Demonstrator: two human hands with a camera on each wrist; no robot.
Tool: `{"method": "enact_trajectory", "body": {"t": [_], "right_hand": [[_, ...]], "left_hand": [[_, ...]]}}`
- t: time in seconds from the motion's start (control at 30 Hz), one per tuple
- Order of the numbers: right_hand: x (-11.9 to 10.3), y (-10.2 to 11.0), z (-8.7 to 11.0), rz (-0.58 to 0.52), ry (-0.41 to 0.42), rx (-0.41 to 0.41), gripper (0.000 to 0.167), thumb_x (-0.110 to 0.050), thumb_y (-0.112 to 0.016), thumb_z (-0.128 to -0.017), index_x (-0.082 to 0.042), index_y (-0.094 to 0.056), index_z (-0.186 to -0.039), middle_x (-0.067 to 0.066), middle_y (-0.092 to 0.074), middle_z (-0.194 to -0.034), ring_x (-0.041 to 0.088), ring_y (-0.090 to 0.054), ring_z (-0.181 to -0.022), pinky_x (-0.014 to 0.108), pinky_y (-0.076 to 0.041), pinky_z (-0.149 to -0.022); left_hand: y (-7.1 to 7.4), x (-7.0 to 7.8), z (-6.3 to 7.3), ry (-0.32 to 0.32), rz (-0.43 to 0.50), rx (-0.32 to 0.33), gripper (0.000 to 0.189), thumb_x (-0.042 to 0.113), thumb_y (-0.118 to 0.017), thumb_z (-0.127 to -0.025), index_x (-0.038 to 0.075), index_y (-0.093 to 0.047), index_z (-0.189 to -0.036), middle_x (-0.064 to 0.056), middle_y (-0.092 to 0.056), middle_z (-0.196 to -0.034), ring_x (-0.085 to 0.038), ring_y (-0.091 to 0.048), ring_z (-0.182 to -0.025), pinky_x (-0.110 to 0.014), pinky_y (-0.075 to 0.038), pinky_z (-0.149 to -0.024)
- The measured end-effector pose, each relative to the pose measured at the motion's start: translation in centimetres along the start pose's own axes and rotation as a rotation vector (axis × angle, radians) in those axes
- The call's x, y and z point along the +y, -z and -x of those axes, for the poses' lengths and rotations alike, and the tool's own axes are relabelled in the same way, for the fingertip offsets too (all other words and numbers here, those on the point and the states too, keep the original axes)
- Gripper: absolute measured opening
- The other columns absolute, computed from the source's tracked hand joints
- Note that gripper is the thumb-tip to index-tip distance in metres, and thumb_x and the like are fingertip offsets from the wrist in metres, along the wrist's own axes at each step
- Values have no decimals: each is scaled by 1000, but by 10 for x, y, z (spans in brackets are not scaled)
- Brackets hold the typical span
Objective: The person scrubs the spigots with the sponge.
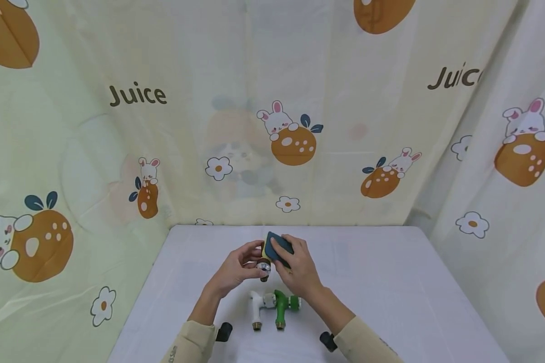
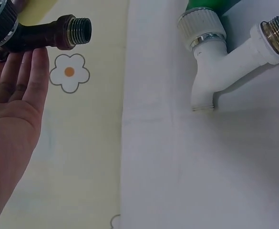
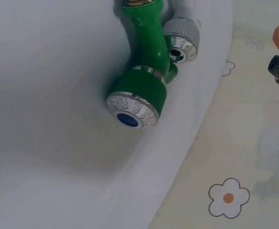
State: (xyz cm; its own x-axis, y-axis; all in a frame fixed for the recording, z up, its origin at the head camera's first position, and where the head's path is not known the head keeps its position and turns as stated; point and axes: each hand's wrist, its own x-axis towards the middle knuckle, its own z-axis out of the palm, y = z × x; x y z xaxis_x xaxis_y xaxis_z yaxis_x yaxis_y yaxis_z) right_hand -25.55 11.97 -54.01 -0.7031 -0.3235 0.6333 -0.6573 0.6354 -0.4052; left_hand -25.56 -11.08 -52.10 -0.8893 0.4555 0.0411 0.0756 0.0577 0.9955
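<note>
A dark brown water tap (image 2: pixel 36 37) with a silver-faced knob is held by my left hand (image 1: pixel 234 268), its threaded end showing in the left wrist view. My right hand (image 1: pixel 302 269) grips a sponge (image 1: pixel 279 248), blue-green on one face and yellow on the other. The sponge is right beside the tap's upper end; whether they touch I cannot tell. On the table below the hands lie a white tap (image 1: pixel 256 306) and a green tap (image 1: pixel 280 307), side by side. At the right wrist view's right edge, only slivers of the brown tap and sponge show.
A white-covered table (image 1: pixel 372 287) spreads under the hands. Behind and around it hangs a curtain (image 1: pixel 186 136) printed with rabbits, oranges and flowers. Black pieces (image 1: pixel 224 332) sit at both wrists near the sleeve cuffs.
</note>
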Motion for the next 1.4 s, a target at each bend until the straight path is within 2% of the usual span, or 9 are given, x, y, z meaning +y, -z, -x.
{"method": "enact_trajectory", "body": {"t": [0.17, 0.33, 0.5, 0.67, 0.9, 1.17, 1.4], "right_hand": [[-2, 0, -2, -13, -49, 37, 55, -20, -74, -96, -16, -59, -148, 20, -53, -147, 35, -49, -129, 54, -57, -96], [-4, -1, 1, -128, -99, 40, 57, -23, -69, -100, -16, -53, -153, 16, -50, -150, 30, -46, -132, 51, -56, -96], [-7, -2, 6, -220, 4, 39, 56, -20, -69, -97, -16, -55, -151, 15, -51, -150, 28, -47, -132, 51, -56, -96], [-9, -3, 5, -217, 56, 40, 57, -18, -70, -96, -16, -56, -151, 16, -52, -149, 29, -48, -132, 52, -55, -97], [-10, -2, 4, -218, 30, -22, 56, -21, -68, -99, -22, -54, -153, 14, -51, -151, 27, -47, -133, 54, -55, -99], [-9, -3, 4, -212, -8, -22, 55, -21, -66, -100, -21, -53, -153, 15, -51, -151, 29, -47, -133, 54, -55, -98], [-10, -2, 2, -156, -93, -32, 51, -24, -64, -101, -19, -55, -152, 19, -54, -146, 32, -49, -129, 51, -58, -93]], "left_hand": [[1, 0, 0, -7, 7, 16, 77, 13, -83, -89, 18, -46, -155, -15, -62, -140, -25, -63, -125, -34, -59, -94], [5, 5, -1, -29, 59, 76, 77, 9, -81, -89, 19, -43, -155, -14, -58, -145, -27, -58, -130, -34, -58, -97], [7, 6, -3, -62, 99, 125, 85, 3, -81, -87, 24, -38, -157, -13, -52, -150, -27, -54, -135, -31, -57, -99], [9, 7, -2, -83, 116, 107, 86, -2, -81, -85, 22, -40, -156, -18, -44, -148, -29, -54, -136, -31, -58, -98], [13, 6, 0, -63, 79, 99, 89, 0, -85, -83, 23, -43, -158, -16, -52, -136, -27, -60, -134, -31, -57, -99], [11, 12, 1, -34, 54, 69, 88, 4, -87, -82, 28, -46, -156, -16, -53, -138, -26, -63, -131, -33, -58, -99], [10, 16, 3, -40, -53, 81, 86, 9, -89, -81, 28, -49, -154, -11, -62, -136, -27, -63, -131, -31, -55, -103]]}}
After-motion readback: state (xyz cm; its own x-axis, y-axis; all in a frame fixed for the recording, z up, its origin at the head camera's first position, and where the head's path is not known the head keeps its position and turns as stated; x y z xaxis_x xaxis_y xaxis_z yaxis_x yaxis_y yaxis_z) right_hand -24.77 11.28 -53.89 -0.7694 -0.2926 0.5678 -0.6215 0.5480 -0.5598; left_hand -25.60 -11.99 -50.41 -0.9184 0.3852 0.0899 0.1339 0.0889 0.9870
